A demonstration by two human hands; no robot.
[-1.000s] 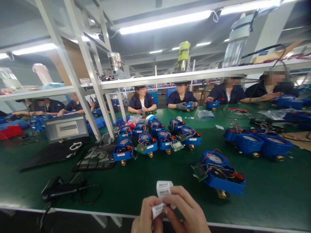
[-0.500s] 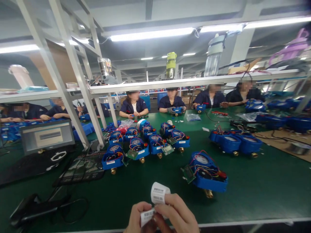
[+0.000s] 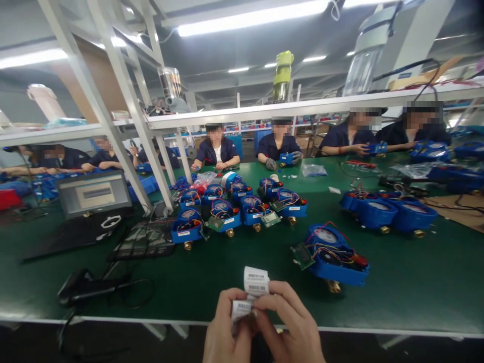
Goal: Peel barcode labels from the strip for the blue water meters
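Both hands are together at the bottom middle, over the near edge of the green table (image 3: 416, 292). My left hand (image 3: 223, 333) and my right hand (image 3: 291, 327) pinch a small white roll of barcode labels (image 3: 254, 285), with one label strip peeled between the fingertips. Just beyond, to the right, an open blue water meter (image 3: 335, 254) lies with coloured wires, a green circuit board and a brass fitting showing.
Several more blue meters (image 3: 242, 209) cluster at mid-table and others (image 3: 389, 209) at the right. A laptop (image 3: 93, 194), a dark mat and a black barcode scanner (image 3: 81, 285) with cable lie left. White shelf posts rise left. Seated co-workers in dark uniforms line the far side.
My hands stay on the label roll, now a little higher in view. The view has swung slightly, so the table and meters shifted in frame.
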